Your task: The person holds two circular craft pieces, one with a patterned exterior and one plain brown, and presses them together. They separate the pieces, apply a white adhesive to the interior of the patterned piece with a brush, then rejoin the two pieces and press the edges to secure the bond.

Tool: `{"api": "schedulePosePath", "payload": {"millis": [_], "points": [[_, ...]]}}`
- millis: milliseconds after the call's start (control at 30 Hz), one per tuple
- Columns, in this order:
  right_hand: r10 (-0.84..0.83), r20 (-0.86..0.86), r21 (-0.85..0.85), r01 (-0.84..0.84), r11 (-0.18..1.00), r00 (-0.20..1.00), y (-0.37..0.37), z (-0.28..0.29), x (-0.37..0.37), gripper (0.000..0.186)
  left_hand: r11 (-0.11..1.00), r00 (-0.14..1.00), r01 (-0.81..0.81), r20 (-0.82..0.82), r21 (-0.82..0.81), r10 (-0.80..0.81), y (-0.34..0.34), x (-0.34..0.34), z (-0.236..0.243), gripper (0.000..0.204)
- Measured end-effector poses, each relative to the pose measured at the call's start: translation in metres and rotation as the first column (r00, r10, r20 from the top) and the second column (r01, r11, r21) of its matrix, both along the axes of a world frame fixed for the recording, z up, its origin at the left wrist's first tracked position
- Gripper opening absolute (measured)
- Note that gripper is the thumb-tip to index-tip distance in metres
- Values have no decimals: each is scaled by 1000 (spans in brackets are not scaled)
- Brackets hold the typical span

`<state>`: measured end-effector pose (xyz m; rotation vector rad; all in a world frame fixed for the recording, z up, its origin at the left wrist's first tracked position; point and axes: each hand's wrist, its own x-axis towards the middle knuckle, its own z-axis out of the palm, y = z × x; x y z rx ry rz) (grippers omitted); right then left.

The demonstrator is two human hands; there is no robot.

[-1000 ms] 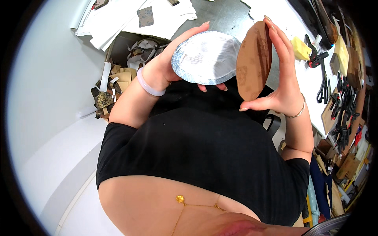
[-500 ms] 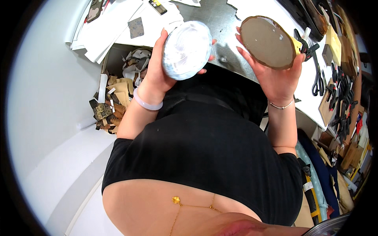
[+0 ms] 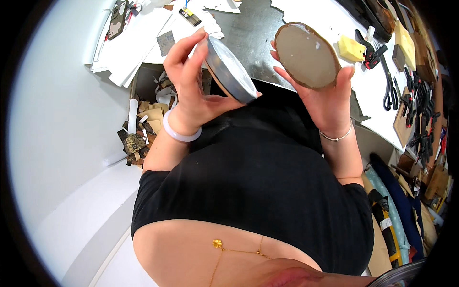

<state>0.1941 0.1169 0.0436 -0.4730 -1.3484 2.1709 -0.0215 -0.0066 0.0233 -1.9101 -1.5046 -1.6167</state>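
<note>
Over the near edge of the worktable, my left hand [image 3: 189, 93] grips a round, shallow disc [image 3: 235, 67] by its rim, thumb below and fingers above. The disc is tilted so its dark side wall shows, and its pale, glossy face points to the right. My right hand [image 3: 332, 105] holds an oval disc [image 3: 306, 56] with a flat grey-brown face and an uneven brown rim. A few whitish specks mark that face. The fingers of this hand support the disc from beneath and along its edge. The two discs are apart.
White paper sheets [image 3: 138, 45], a phone [image 3: 117, 20] and a small handheld device [image 3: 190, 17] lie at the far left. To the right are a yellow sponge block [image 3: 351, 49], scissors [image 3: 388, 91] and several black clamps [image 3: 420, 129]. Scraps [image 3: 153, 117] fill a box below left.
My left hand has turned its disc from face-up to nearly edge-on. The oval disc in my right hand has shifted slightly left, uncovering the yellow block.
</note>
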Motion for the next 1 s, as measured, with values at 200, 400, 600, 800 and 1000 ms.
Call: {"api": "schedulePosePath", "payload": {"millis": [200, 400, 600, 800, 1000], "points": [[-15, 19, 444, 6, 896, 1000, -11, 0, -7, 153, 984, 971, 98, -231, 150, -61, -7, -4, -20, 70], [79, 55, 776, -92, 625, 995, -9, 17, -1, 157, 932, 952, 286, -175, 222, -250, -3, 0, -33, 48], [93, 77, 794, -117, 596, 993, -15, 25, -4, 157, 920, 946, 326, -70, 219, -318, -6, 4, -31, 40], [99, 95, 812, -134, 568, 991, -17, 26, -6, 155, 887, 916, 397, -41, 237, -399, -8, 4, -35, 37], [93, 96, 835, -131, 534, 991, -18, 25, -8, 152, 819, 775, 544, 264, 181, -574, -20, 5, -41, 40]]}}
